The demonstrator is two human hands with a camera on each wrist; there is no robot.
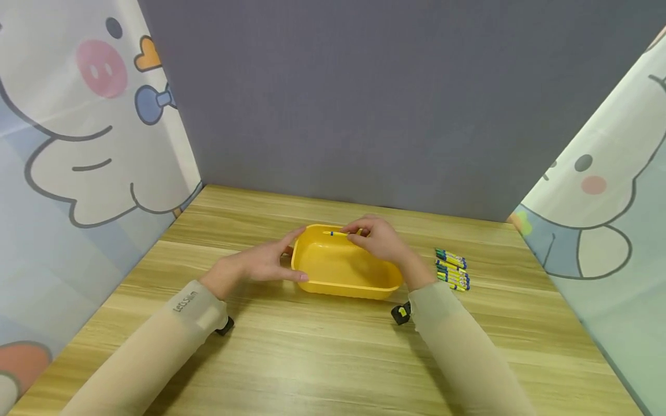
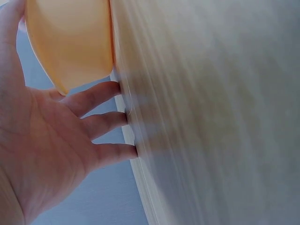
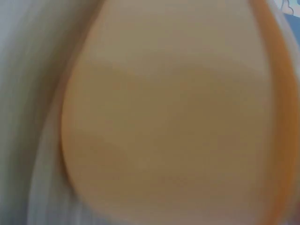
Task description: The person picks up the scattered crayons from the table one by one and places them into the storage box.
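Observation:
A yellow plastic tray (image 1: 343,266) with rounded corners stands on the wooden table. My left hand (image 1: 265,260) spans its left end, the thumb at the near rim and the index finger at the far corner. In the left wrist view, the other fingers (image 2: 103,123) extend fairly straight beside the tray's wall (image 2: 70,42), tips down at the tabletop. Over the tray's far side, my right hand (image 1: 378,238) pinches a yellow crayon (image 1: 335,233) with a blue band, its tip pointing left. The right wrist view is blurred, showing the tray's outer wall (image 3: 173,117).
Several yellow crayons (image 1: 451,270) with green or blue ends lie in a group right of the tray, close to my right forearm. A grey panel (image 1: 354,104) rises behind the table (image 1: 291,358). Cartoon-printed sheets (image 1: 104,173) flank both sides.

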